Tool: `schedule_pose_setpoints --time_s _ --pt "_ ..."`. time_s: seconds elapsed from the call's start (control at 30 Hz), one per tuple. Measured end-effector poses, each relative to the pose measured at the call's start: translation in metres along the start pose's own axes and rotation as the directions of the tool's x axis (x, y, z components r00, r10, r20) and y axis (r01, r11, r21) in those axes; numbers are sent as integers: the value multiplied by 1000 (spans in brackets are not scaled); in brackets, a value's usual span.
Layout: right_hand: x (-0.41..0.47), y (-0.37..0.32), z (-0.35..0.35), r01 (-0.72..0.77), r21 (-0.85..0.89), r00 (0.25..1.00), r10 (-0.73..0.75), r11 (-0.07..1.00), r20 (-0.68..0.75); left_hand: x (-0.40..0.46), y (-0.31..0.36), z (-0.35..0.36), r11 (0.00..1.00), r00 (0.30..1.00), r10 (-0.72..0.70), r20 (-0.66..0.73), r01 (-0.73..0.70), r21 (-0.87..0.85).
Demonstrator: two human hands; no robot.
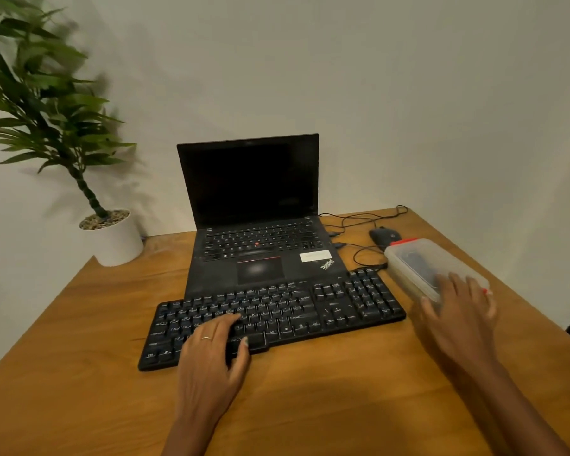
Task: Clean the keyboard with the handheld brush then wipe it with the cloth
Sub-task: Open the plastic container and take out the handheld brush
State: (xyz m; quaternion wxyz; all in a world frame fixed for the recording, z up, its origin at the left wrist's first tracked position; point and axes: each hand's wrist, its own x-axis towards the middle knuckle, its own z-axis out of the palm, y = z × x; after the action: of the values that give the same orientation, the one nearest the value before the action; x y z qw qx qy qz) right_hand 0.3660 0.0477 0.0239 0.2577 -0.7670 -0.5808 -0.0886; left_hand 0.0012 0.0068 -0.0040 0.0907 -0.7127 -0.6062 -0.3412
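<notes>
The left hand lies flat and spread on the keyboard, fingers on the keys, holding nothing. The right hand rests open over the near end of a lidded plastic box just beside the keyboard's right end; it is blurred, so whether it grips the box or only touches it I cannot tell. Something dark shows through the lid (likely the brush, though that is a guess), and no cloth is in sight.

The step in hand looks like fetching the tools. To do it well, steady the box, lift the lid squarely and keep the left hand pinning the keyboard so it does not slide on the surface.

The keyboard's far edge sits against an open laptop, so crumbs brushed that way would land on it. A mouse and its cable lie just behind the box, easy to snag. 1 potted plant stands well apart on the left.
</notes>
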Motion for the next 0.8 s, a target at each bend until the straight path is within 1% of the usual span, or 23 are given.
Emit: schedule_pose_setpoints --time_s 0.07,0.23,0.37,0.5,0.57,0.67,0.8 --pt "-6 3 2 20 -19 999 -19 1000 36 0 0 0 1000 1000 -11 9 11 6" --pt "-23 3 -6 22 -56 999 -19 998 49 1 0 0 1000 999 0 41 0 2" --pt "-46 0 -17 17 -113 998 -10 993 59 5 7 4 1000 999 13 29 -13 9" --pt "-71 0 -25 18 -147 998 -8 989 67 17 47 17 992 999 28 20 -26 -120" --pt "-83 0 -28 17 -168 998 -6 986 64 27 74 23 980 997 65 47 -55 -190" --pt "-97 4 -32 47 -177 999 -49 983 -4 44 121 30 950 978 169 124 -128 -286" --pt "-111 14 -38 93 -140 986 -111 986 -128 67 179 45 898 912 334 238 -232 -374"
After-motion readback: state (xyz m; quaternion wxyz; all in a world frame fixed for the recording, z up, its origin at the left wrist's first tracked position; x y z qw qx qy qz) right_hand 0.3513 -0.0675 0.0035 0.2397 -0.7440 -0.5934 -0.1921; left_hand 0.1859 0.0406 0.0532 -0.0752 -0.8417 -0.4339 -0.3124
